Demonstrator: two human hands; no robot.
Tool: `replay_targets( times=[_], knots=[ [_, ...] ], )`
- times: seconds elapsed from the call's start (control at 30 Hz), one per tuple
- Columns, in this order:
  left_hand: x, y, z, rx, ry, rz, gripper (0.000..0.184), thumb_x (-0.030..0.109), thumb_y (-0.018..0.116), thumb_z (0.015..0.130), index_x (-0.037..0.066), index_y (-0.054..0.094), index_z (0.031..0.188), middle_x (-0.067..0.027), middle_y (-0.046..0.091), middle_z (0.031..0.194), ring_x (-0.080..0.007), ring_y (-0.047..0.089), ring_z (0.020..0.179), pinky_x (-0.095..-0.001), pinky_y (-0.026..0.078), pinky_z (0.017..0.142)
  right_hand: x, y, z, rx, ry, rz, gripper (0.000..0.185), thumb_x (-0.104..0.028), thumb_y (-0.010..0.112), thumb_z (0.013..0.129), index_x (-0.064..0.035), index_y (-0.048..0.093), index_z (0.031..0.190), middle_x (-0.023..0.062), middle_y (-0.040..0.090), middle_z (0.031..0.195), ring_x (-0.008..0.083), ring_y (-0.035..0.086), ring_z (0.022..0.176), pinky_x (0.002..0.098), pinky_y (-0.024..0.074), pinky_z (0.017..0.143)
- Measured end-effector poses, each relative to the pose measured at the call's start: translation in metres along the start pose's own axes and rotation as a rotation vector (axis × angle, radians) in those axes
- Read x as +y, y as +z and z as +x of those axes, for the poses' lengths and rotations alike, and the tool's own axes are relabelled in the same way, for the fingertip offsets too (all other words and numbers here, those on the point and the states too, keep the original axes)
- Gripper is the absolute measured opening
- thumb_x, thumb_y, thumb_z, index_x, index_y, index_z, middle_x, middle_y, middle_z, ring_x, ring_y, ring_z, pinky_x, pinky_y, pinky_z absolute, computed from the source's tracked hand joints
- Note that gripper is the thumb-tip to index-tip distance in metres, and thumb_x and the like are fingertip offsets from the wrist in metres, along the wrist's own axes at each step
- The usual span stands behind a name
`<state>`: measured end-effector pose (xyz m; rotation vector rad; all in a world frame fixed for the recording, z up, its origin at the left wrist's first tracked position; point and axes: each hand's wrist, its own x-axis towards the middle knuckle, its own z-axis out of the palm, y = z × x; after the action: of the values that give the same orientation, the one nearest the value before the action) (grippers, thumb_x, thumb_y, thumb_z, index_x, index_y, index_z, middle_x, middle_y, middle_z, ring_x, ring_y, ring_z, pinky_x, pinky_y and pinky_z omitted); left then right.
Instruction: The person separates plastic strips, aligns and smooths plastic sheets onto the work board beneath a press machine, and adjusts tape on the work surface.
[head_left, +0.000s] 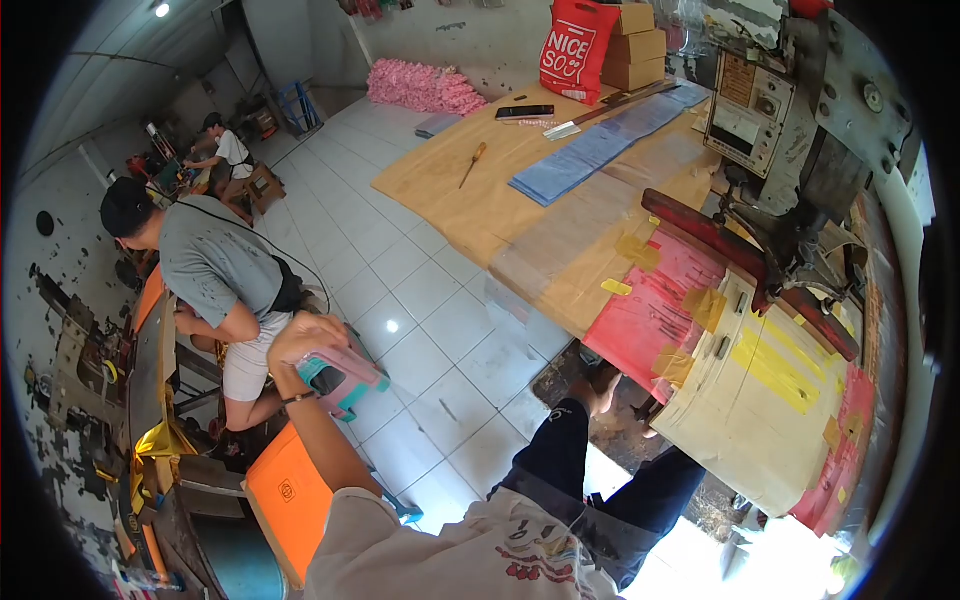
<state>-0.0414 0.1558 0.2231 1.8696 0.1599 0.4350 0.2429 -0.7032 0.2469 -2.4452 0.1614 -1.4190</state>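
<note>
My left arm reaches out to the left. My left hand (305, 337) is bent at the wrist with its fingers extended to the right, over a pink and teal plastic piece (350, 366) that looks like part of a small chair or stool. Whether the hand touches it I cannot tell. A dark band circles the wrist. My right hand is out of view. In front of my legs is a machine bed with a cream board (745, 400) and red sheets (655, 310) fixed by yellow tape.
A machine head with a control box (750, 110) stands at right. The worktable (430, 185) bears blue sheets (590, 150), a screwdriver (474, 165), a phone (525, 112) and a red bag (575, 50). At left are an orange panel (290, 495) and a co-worker (220, 260); another person (232, 155) sits behind.
</note>
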Motion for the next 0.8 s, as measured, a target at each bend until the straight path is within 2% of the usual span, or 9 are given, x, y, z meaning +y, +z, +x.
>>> replay_targets(
  times=[0.23,0.33,0.4,0.43,0.47,0.53,0.57,0.67,0.8],
  knots=[
    [-0.102,0.015,-0.019,0.037,-0.780,0.348,0.009,0.006,0.073,0.090,0.001,0.077,0.096,-0.0052,0.070,0.084,-0.0192,0.066,0.081,-0.0310,0.053,0.075,-0.035,0.028,0.019,0.103,-0.172,0.139,0.031,-0.001,0.064,0.094,-0.0011,0.072,0.124,0.0188,0.064,0.133,0.0355,0.061,0.123,0.0443,0.0523,0.101],
    [-0.189,0.047,-0.026,0.907,-0.522,0.131,0.012,0.004,0.070,0.092,0.004,0.078,0.100,-0.0075,0.075,0.093,-0.0203,0.069,0.093,-0.0329,0.053,0.083,-0.059,0.044,0.022,0.114,-0.298,0.269,0.032,0.000,0.064,0.094,-0.0016,0.072,0.125,0.0188,0.063,0.135,0.0358,0.060,0.126,0.0444,0.0521,0.102],
    [-0.284,0.073,-0.049,1.001,-0.191,0.515,0.017,0.006,0.062,0.097,0.004,0.076,0.106,-0.0122,0.075,0.094,-0.0268,0.070,0.093,-0.0350,0.054,0.083,-0.072,0.056,0.017,0.069,-0.386,0.384,0.034,0.000,0.063,0.094,-0.0019,0.072,0.126,0.0188,0.063,0.137,0.0359,0.060,0.127,0.0445,0.0520,0.102],
    [-0.282,0.107,-0.047,0.774,-0.032,0.615,0.024,0.015,0.056,0.101,0.005,0.075,0.110,-0.0166,0.075,0.100,-0.0323,0.069,0.093,-0.0394,0.054,0.085,-0.082,0.064,0.014,0.025,-0.434,0.462,0.034,0.001,0.063,0.094,-0.0020,0.072,0.127,0.0188,0.062,0.138,0.0360,0.060,0.128,0.0445,0.0519,0.103],
    [-0.367,0.123,-0.065,0.610,-0.071,0.816,0.033,0.026,0.055,0.103,0.005,0.070,0.125,-0.0199,0.074,0.103,-0.0350,0.069,0.095,-0.0430,0.053,0.088,-0.095,0.070,0.009,-0.056,-0.435,0.509,0.035,0.001,0.063,0.093,-0.0022,0.072,0.127,0.0188,0.062,0.139,0.0361,0.059,0.129,0.0445,0.0519,0.103],
    [-0.299,0.188,-0.034,-0.417,-0.523,0.543,0.049,0.025,0.062,0.099,0.006,0.057,0.144,-0.0241,0.072,0.115,-0.0351,0.070,0.099,-0.0468,0.054,0.088,-0.115,0.082,-0.007,-0.223,-0.369,0.541,0.030,0.004,0.066,0.091,-0.0051,0.076,0.118,0.0172,0.065,0.134,0.0328,0.061,0.121,0.0417,0.0517,0.096],
    [-0.299,0.224,-0.030,-0.416,-0.596,0.453,0.049,0.023,0.065,0.097,0.006,0.058,0.143,-0.0232,0.071,0.122,-0.0335,0.071,0.103,-0.0444,0.055,0.091,-0.120,0.088,-0.015,-0.298,-0.321,0.534,0.026,0.007,0.070,0.089,-0.0078,0.079,0.109,0.0155,0.067,0.128,0.0293,0.062,0.113,0.0388,0.0516,0.088],
    [-0.251,0.321,0.008,-0.339,-0.441,0.486,0.054,0.026,0.069,0.095,0.002,0.058,0.142,-0.0239,0.067,0.131,-0.0354,0.067,0.117,-0.0415,0.052,0.102,-0.119,0.092,-0.017,-0.373,-0.384,0.442,0.029,0.007,0.071,0.087,-0.0102,0.080,0.108,0.0126,0.069,0.126,0.0280,0.062,0.111,0.0396,0.0507,0.087],
    [-0.143,0.419,0.044,-0.780,-0.287,0.547,0.055,0.038,0.063,0.097,0.005,0.059,0.140,-0.0260,0.069,0.124,-0.0411,0.066,0.115,-0.0472,0.052,0.097,-0.115,0.096,-0.017,-0.540,-0.225,0.386,0.025,0.007,0.071,0.088,-0.0057,0.079,0.108,0.0113,0.067,0.127,0.0264,0.063,0.114,0.0353,0.0513,0.087]
  ],
)
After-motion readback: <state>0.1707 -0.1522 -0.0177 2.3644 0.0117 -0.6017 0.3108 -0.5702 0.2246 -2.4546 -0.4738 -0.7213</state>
